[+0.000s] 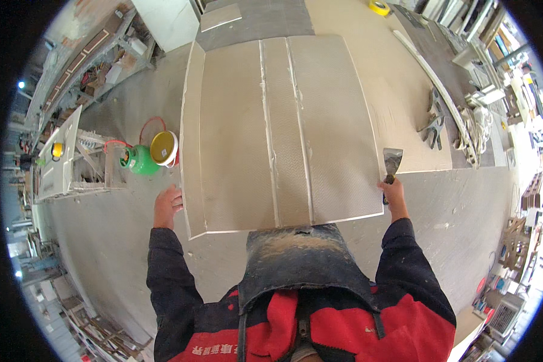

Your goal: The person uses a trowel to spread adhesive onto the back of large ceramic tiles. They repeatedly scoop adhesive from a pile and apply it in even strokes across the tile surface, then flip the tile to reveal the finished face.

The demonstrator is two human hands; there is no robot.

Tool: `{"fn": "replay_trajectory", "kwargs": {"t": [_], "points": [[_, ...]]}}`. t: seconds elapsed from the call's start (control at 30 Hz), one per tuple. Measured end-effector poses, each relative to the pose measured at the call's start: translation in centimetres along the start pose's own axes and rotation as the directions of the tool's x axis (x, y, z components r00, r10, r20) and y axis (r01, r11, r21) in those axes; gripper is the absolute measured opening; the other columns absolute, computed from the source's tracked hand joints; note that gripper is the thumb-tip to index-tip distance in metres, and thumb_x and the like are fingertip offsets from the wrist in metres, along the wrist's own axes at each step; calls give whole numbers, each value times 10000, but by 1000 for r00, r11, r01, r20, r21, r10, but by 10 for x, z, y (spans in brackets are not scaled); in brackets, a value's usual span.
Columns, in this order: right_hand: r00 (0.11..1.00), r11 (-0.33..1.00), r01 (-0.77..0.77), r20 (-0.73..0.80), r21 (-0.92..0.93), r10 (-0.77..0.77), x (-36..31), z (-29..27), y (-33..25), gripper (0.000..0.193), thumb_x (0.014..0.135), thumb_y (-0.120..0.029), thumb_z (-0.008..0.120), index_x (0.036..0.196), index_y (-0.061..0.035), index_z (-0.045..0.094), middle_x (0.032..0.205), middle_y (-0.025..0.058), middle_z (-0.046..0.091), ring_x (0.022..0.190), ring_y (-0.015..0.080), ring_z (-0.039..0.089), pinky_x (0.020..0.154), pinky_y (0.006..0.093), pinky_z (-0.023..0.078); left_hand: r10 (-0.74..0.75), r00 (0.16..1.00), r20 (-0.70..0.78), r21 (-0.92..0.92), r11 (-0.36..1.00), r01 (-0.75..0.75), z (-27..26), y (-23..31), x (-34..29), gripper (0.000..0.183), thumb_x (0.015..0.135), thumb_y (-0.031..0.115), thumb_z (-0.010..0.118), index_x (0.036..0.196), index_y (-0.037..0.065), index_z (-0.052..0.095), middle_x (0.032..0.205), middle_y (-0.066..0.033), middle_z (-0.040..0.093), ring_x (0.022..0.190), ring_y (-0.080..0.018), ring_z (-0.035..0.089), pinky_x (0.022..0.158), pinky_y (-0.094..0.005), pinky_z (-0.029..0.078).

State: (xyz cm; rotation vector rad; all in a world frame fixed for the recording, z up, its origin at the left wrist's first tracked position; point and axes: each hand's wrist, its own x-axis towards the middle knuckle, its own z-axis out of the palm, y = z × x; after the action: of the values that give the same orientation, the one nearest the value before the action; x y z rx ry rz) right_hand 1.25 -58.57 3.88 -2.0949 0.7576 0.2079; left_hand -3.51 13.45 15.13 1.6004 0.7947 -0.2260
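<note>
Panel (271, 133), pale and ribbed, lying flat on a worktable (404, 90), reaching well ahead of both hands, two raised seams along the middle. Right of the right hand (393, 192), farther up the table, black spring clamps (433, 123) and a long white strip (431, 75). Left of the left hand (166, 205), down on the floor, green gas canister (140, 160) touching a white bucket (164, 148), yellow lid on, contents hidden. Right hand closed round the handle of a putty knife (392, 163), blade up at the panel's right edge. Left hand open, fingers against the panel's left edge near its front corner.
</note>
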Motion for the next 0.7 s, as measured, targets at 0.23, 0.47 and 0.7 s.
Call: {"fn": "replay_trajectory", "kwargs": {"t": [0.23,0.47,0.7], "points": [[999,996,-27,24,87,25,-10,-19,-20,202,706,-72,792,785,-61,606,695,-2,573,627,130,537,589,330,447,20,999,36,55,998,-22,6,12,-10,673,980,482,556,1442,0,477,1261,-125,675,1104,-231,663,867,-351,517],[989,992,107,94,71,-113,-81,-58,-125,216,743,-53,771,817,-80,570,697,-11,571,597,105,528,553,296,438,39,983,179,-14,999,-38,-8,5,0,734,975,493,576,1488,-8,422,1286,-127,662,1143,-243,648,943,-386,504],[963,977,210,167,23,-211,-169,-24,-228,216,775,-73,778,815,-94,567,692,-52,538,601,58,487,530,249,413,100,962,253,-153,986,-62,-17,4,-4,681,963,421,632,1451,-27,473,1171,-99,682,1067,-201,661,909,-351,522]]}}
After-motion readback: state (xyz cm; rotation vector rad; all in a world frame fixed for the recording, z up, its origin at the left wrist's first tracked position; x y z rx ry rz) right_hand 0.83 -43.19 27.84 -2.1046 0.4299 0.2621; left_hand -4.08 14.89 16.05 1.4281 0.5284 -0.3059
